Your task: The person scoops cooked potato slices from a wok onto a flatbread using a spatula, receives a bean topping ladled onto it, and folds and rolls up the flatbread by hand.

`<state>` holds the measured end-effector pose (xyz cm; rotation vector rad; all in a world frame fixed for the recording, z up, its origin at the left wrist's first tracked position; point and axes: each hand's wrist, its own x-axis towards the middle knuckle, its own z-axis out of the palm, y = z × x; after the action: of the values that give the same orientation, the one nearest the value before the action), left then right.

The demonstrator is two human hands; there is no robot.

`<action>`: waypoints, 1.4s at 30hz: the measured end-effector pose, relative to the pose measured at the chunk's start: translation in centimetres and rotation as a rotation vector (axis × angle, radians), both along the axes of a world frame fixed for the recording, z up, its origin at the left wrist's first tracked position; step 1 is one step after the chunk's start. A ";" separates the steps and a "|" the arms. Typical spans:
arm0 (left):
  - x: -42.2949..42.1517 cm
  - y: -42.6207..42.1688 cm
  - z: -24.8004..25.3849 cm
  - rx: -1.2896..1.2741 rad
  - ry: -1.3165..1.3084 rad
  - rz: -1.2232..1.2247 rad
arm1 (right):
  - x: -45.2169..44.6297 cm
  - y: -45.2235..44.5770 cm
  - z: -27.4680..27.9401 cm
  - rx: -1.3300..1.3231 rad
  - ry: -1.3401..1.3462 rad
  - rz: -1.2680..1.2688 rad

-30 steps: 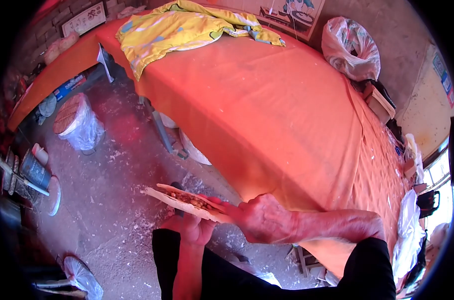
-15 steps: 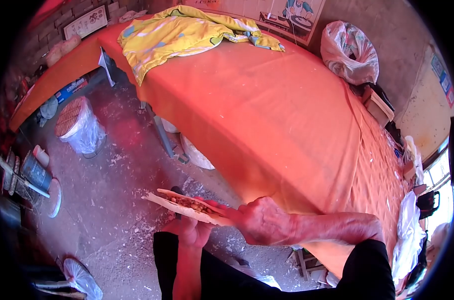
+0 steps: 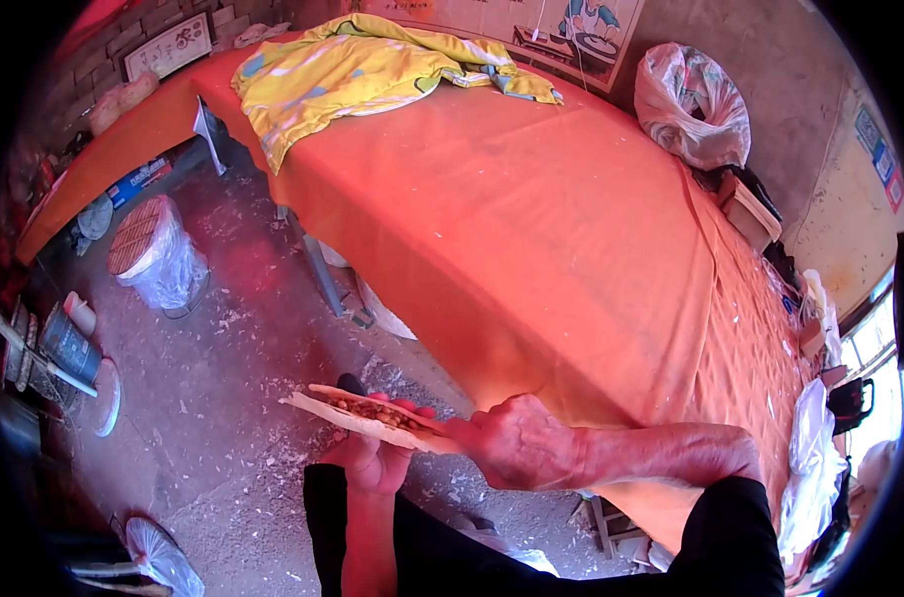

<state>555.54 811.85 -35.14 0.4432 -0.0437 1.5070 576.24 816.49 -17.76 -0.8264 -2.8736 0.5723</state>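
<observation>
A pale folded flatbread with a chunky brown filling showing along its opening is held low in the middle of the view, above the floor. My left hand supports it from below, its fingertips curling over the far edge. At the right end, my right hand is closed with its knuckles up and grips the bread's end. Its fingertips are hidden, so I cannot tell whether a small tool is in them too. Just beyond my right hand is the edge of a long table under an orange cloth.
A yellow patterned cloth lies at the table's far end. A plastic-wrapped round stool stands on the floor at left, near a grey bucket. A clear plastic bag sits at the back right, a white bag at the right edge.
The flatbread has tilted slightly, its left end a little lower, and my left hand's fingers have shifted under it. My right hand stays at the right end. The camera view has moved a little.
</observation>
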 end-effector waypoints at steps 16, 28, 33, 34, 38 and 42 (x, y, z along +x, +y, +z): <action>-0.1 0.0 -0.4 0.070 -0.023 0.034 | 0.1 -0.1 -0.5 -0.014 0.000 0.012; -0.4 -0.1 -0.6 0.075 -0.069 0.013 | 0.1 0.0 -0.3 -0.030 -0.008 0.034; -0.4 -0.2 -0.2 0.056 -0.080 0.007 | 0.1 0.0 -0.4 -0.027 -0.007 0.028; -0.3 -0.1 -0.3 0.064 -0.078 0.008 | 0.1 0.0 -0.5 -0.024 -0.008 0.026; -0.5 -0.1 -0.5 0.062 -0.066 0.011 | 0.1 0.1 -0.3 -0.034 -0.010 0.025; -0.7 -0.1 -0.7 0.058 -0.090 0.011 | 0.1 0.2 -0.2 -0.037 -0.011 0.023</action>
<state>554.88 811.72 -35.88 0.4221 -0.1557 1.5392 576.36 816.65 -17.97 -0.8049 -2.8946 0.6266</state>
